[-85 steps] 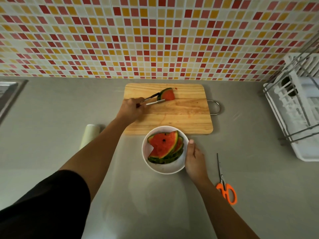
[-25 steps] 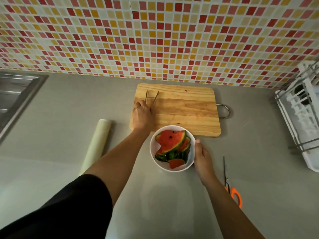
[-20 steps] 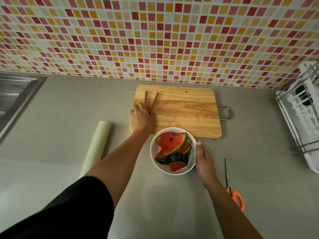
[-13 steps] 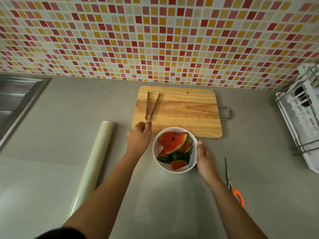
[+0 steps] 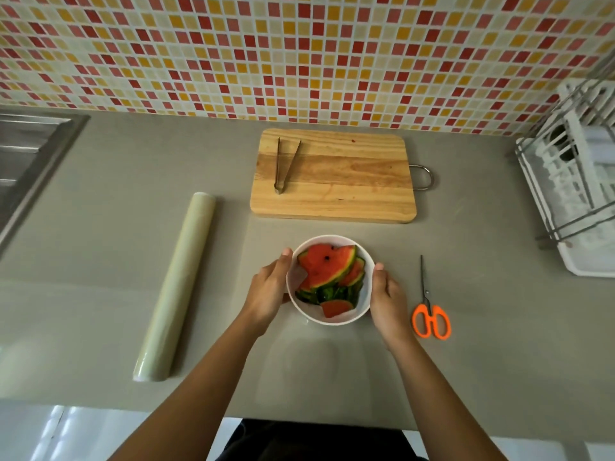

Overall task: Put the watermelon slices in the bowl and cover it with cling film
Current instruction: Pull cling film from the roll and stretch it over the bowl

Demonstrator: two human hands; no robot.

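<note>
Bowl (image 5: 364,302) of watermelon slices (image 5: 327,266): now on the bench (image 5: 100,261) nearer you, clear of the cutting board (image 5: 349,174). Your left hand (image 5: 266,292) left the tongs (image 5: 284,164); both hands, right hand (image 5: 387,299) too, cup its sides.

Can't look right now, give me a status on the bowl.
Both hands, left and right, grip bowl. Watermelon slices inside, uncovered. Cling film roll untouched. Nothing blocking.

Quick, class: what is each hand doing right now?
Left hand: holds the left side of the white bowl of watermelon slices.
Right hand: holds the bowl's right side.
</note>
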